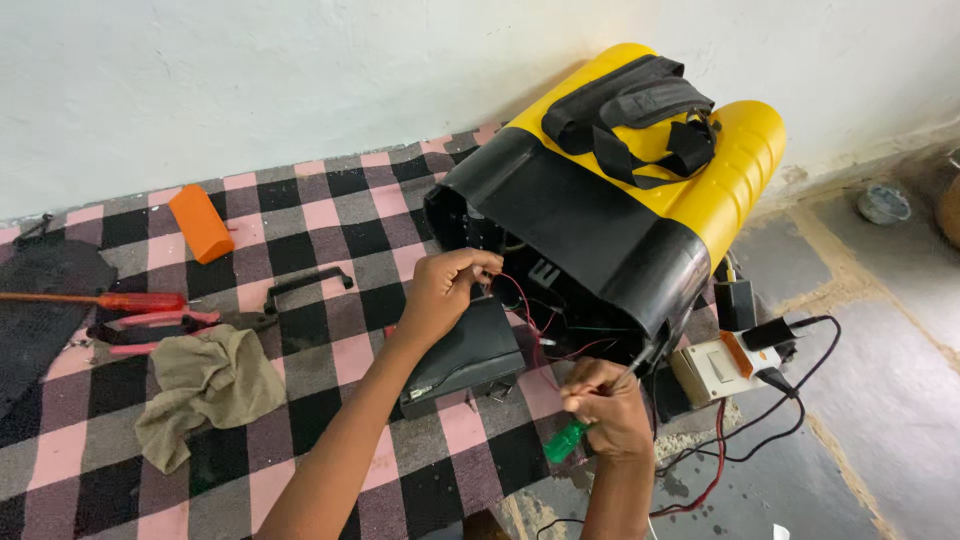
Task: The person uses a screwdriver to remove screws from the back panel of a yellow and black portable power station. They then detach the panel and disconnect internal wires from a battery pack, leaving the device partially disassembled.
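While the left hand [445, 290] pinches the red wires [525, 305] at the sprayer [610, 190] base, the right hand [605, 405] grips a screwdriver [568, 438] (green handle); I'd hold those wires clear of the tip.

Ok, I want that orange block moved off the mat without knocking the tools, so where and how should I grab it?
Probably pinch the orange block across its two long sides, near the middle, coming down from above. It lies flat on the checked mat, slightly slanted, with bare mat all round it. The red-handled screwdriver and pliers lie nearer the camera, so a straight-down approach should stay away from them.
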